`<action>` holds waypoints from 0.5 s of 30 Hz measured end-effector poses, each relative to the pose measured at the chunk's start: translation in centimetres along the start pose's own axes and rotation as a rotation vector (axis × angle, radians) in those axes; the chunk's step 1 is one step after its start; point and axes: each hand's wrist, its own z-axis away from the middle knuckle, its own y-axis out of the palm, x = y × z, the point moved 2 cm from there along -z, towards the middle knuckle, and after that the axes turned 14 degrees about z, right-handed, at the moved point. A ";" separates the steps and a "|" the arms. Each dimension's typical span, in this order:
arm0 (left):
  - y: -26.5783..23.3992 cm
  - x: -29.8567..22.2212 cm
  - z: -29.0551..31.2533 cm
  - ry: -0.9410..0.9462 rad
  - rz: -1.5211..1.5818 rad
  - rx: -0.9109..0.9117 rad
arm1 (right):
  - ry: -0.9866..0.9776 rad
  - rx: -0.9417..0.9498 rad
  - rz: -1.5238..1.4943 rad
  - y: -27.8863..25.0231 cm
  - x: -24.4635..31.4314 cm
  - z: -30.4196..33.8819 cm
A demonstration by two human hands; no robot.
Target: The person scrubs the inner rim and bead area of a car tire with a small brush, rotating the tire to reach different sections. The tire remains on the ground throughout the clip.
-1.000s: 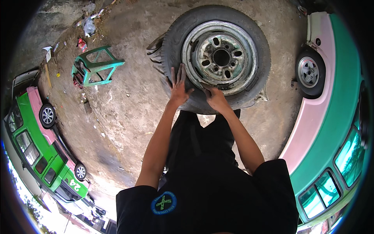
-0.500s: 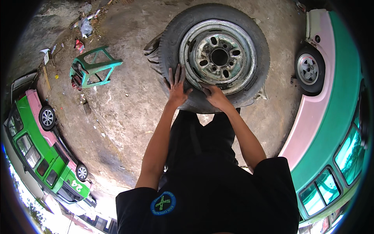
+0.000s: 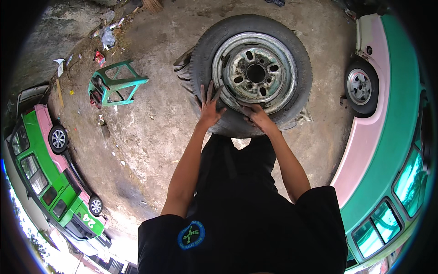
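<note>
Hands rest on a tyre (image 3: 292,107): left hand (image 3: 209,108) flat, fingers spread wide; right hand (image 3: 256,115) curled over the rim (image 3: 278,98) edge.

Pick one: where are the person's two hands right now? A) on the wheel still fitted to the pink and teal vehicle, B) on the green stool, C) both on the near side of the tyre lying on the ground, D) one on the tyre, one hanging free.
C: the left hand is spread on the tyre and the right hand rests by the steel rim.
</note>
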 end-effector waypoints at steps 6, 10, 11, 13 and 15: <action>0.0 0.3 -0.1 0.018 -0.021 0.007 | -0.371 -0.285 0.449 1.8 -0.5 2.3; 0.0 0.7 -0.2 0.067 -0.001 0.003 | -0.312 -0.285 0.696 1.9 -0.6 1.7; 0.0 0.8 -0.1 0.083 -0.001 -0.004 | -0.293 -0.255 0.759 1.7 -0.4 1.4; 0.0 1.0 -0.1 0.112 0.039 -0.018 | -0.334 -0.234 0.792 1.4 0.3 1.0; 0.1 1.1 -0.1 0.081 0.031 -0.001 | -0.419 -0.233 0.727 1.4 1.8 0.5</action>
